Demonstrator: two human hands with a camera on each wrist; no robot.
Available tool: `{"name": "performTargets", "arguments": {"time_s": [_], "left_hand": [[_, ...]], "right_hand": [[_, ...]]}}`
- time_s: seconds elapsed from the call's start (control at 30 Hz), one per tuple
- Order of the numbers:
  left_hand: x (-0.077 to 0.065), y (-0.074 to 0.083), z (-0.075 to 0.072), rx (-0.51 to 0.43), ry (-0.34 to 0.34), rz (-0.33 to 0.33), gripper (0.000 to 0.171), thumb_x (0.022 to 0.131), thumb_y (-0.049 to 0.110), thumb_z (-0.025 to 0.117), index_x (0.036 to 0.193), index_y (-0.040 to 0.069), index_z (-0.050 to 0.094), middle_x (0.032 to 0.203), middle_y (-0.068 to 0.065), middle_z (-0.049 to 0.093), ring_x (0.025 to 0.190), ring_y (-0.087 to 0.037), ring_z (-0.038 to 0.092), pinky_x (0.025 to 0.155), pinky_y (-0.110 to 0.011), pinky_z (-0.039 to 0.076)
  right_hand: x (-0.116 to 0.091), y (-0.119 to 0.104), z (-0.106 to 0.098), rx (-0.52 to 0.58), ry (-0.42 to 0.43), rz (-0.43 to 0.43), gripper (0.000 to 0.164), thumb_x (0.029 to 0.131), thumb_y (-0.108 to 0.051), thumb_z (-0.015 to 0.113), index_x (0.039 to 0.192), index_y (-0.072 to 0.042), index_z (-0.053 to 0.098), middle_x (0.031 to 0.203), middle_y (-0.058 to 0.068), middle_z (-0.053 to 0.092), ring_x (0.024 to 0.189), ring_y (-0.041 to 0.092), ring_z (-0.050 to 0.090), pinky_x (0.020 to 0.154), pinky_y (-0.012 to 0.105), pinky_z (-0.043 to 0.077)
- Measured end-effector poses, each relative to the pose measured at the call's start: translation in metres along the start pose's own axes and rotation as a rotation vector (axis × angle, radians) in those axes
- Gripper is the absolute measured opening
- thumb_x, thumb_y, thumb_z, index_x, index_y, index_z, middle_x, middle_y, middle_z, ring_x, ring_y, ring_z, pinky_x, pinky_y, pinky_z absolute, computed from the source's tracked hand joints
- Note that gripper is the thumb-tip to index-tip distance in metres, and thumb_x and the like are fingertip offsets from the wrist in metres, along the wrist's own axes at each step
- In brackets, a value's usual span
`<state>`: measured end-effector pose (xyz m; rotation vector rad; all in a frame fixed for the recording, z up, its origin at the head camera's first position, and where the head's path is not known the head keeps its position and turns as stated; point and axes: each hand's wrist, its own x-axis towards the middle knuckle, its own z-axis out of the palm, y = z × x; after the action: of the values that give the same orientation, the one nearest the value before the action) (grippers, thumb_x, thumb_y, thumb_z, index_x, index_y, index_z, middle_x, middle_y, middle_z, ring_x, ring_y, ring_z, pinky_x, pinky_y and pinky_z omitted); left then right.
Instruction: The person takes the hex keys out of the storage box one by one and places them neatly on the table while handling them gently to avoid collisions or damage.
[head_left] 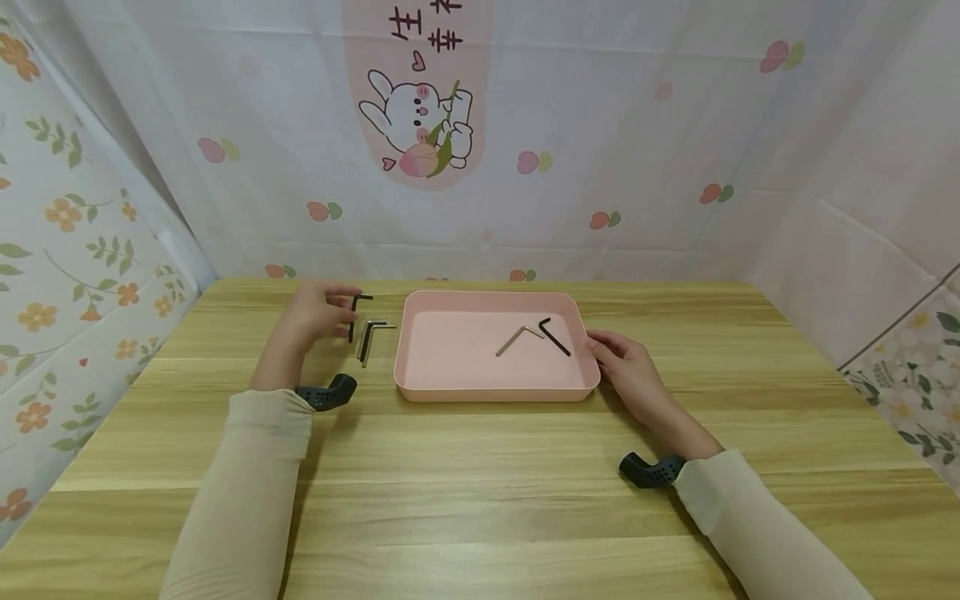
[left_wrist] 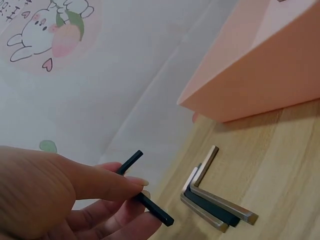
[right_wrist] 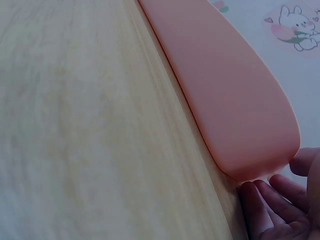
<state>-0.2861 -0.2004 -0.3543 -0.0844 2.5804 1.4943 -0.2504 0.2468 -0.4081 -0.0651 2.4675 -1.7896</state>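
My left hand (head_left: 315, 317) pinches a black hex key (left_wrist: 155, 210) between thumb and fingers, above the table's left side. Close by lie more L-shaped hex keys (head_left: 366, 342), two metallic and one black, nested side by side left of the pink tray (head_left: 495, 395). Inside the tray, toward its right, are a brass-toned hex key (head_left: 512, 342) and a black hex key (head_left: 556, 338). My right hand (head_left: 633, 379) rests at the tray's right end, its fingertips (right_wrist: 248, 188) against the outer wall and the thumb near the rim, not wrapped around it.
The wooden table (head_left: 480, 500) runs up to a printed white curtain (head_left: 637, 108) behind the tray. Floral cloth (head_left: 67, 275) hangs along the left side, with more fabric on the right. A dark wrist-worn device (head_left: 330, 393) sits on each forearm.
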Motion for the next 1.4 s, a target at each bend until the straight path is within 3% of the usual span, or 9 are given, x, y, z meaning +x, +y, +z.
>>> {"name": "performTargets", "arguments": {"time_s": [0.3, 0.57, 0.73, 1.4], "left_hand": [[0.004, -0.009, 0.001, 0.005, -0.005, -0.052, 0.054, 0.098, 0.002, 0.061, 0.15, 0.0, 0.046, 0.124, -0.017, 0.052, 0.089, -0.013, 0.064, 0.078, -0.026, 0.061], [0.007, -0.009, 0.005, 0.022, -0.008, -0.053, 0.051, 0.096, 0.001, 0.062, 0.145, -0.002, 0.051, 0.111, -0.013, 0.056, 0.075, -0.007, 0.062, 0.07, -0.023, 0.059], [0.008, -0.012, 0.008, 0.056, -0.002, -0.041, 0.049, 0.094, 0.0, 0.063, 0.142, -0.004, 0.053, 0.117, -0.021, 0.06, 0.073, -0.006, 0.063, 0.067, -0.02, 0.057], [0.011, -0.019, 0.013, 0.087, 0.017, -0.028, 0.046, 0.093, -0.001, 0.063, 0.138, -0.006, 0.056, 0.128, -0.029, 0.06, 0.095, -0.022, 0.066, 0.077, -0.029, 0.062]], "right_hand": [[0.001, 0.002, 0.0, -0.005, 0.001, -0.001, 0.054, 0.107, -0.034, 0.05, 0.149, 0.0, 0.045, 0.151, 0.02, 0.049, 0.123, 0.007, 0.056, 0.091, 0.007, 0.049], [0.001, 0.003, 0.0, -0.002, 0.005, 0.002, 0.055, 0.107, -0.035, 0.05, 0.149, 0.0, 0.045, 0.15, 0.02, 0.05, 0.12, 0.005, 0.057, 0.09, 0.007, 0.05], [0.001, 0.002, 0.0, -0.008, 0.004, 0.007, 0.055, 0.107, -0.035, 0.05, 0.15, -0.001, 0.045, 0.151, 0.02, 0.049, 0.128, 0.013, 0.055, 0.091, 0.007, 0.049], [0.001, 0.003, 0.0, -0.004, 0.003, -0.001, 0.056, 0.107, -0.036, 0.05, 0.15, -0.001, 0.045, 0.151, 0.021, 0.05, 0.12, 0.005, 0.058, 0.09, 0.008, 0.051]]}}
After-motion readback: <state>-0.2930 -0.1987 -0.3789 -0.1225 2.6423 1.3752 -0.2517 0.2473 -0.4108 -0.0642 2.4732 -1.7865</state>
